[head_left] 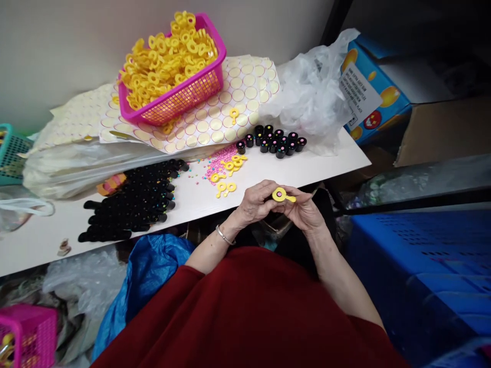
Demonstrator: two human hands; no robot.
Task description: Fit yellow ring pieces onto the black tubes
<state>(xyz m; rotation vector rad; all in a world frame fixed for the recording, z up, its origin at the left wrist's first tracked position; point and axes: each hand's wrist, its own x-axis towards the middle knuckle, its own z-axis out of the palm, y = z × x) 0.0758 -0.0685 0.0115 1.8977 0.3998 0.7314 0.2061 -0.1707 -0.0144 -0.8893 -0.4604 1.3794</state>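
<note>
A yellow plastic ring piece with a short handle (288,198) is held between my two hands, just in front of the table edge. A pink dot with a dark rim shows in its ring; what lies beneath it is hidden by my fingers. My left hand (258,202) grips the ring side, with fingers and thumb closed. My right hand (307,212) is closed at the handle side. Close by on the table are several loose yellow ring pieces (231,187), scattered pink beads (226,155) and a group of short black cylinders (281,150) with coloured dots on top.
A pink basket (172,105) heaped with yellow pieces stands on sticker sheets (251,79). Black tubes (130,204) lie piled at left. Clear plastic bags (307,97) and a blue printed box (393,110) are at back right. A blue crate (383,240) stands right of me.
</note>
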